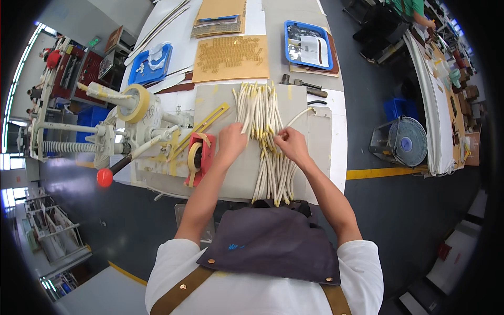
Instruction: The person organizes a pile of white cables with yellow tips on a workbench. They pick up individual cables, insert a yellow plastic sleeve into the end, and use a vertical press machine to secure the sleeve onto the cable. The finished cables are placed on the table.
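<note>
Two overlapping groups of slim white tubular strips with yellow ends lie on the grey board in front of me, one group reaching toward my apron. At the left side of the far group, my left hand is closed on the end of a strip; its fingertips are partly hidden. My right hand pinches a single curved white strip, which sticks out up and to the right, apart from the pile. Its fingers are just right of where the two groups meet.
Left of the strips are a red tape dispenser, a yellow slotted bar and a white press with a red-knobbed lever. Farther back lie blue trays, a tan board and dark-handled tools. A fan stands right; a person works beyond.
</note>
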### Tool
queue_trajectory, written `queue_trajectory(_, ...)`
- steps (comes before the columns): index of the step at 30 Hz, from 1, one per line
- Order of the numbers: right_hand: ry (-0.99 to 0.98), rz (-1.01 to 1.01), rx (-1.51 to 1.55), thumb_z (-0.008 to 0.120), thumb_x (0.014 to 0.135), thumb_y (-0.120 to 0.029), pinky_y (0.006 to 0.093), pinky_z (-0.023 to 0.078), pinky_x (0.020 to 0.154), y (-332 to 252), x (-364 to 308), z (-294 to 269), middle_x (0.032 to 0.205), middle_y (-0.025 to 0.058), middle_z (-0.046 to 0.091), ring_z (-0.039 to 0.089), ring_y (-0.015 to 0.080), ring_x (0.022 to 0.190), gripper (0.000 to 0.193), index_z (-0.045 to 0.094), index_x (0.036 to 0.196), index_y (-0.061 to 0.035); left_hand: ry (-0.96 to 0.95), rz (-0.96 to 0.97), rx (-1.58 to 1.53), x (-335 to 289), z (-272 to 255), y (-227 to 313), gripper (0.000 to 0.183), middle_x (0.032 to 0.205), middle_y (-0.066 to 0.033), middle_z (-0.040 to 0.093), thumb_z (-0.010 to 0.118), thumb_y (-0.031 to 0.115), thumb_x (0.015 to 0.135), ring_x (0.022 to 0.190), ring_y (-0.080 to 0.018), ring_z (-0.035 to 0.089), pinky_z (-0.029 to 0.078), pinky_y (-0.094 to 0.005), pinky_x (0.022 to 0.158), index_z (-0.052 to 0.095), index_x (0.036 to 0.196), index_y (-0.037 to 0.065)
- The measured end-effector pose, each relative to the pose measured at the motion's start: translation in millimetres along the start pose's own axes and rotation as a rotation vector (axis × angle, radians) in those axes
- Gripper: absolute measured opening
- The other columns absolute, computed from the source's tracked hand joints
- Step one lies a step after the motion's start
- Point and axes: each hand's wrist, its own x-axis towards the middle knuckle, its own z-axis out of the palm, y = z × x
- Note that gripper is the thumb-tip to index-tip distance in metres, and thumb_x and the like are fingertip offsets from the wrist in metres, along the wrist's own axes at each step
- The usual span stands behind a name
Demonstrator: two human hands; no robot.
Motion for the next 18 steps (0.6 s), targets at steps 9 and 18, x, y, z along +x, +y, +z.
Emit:
queue_trajectory(9,0.147,-0.049,-0.033,0.073,0.080,-0.028,0.0448,0.055,0.075,-59,42,34,0.075,0.0226,0.069,0.069,0.0401,0.078,0.030,0.067,0.080,0.0022,-0.175,-0.496,-0.865,2,-17,-7,0.041,0.085,-0.0089,0.076,0.077,0.005,0.076,0.074,-0.0130,0.068,0.054,-0.0282,0.070,0.072,0.115,-0.005)
queue_trajectory(18,0.100,0.324,-0.115,0.073,0.078,-0.033,0.0345,0.057,0.062,36,67,-15,0.059,0.0139,0.068,0.069,0.0238,0.053,0.036,0.071,0.067,0.0017,0.002,-0.235,-0.637,-169,22,2,0.032,0.091,-0.0086,0.073,0.075,0.008,0.084,0.075,-0.0131,0.067,0.054,-0.0271,0.071,0.072,0.114,-0.003)
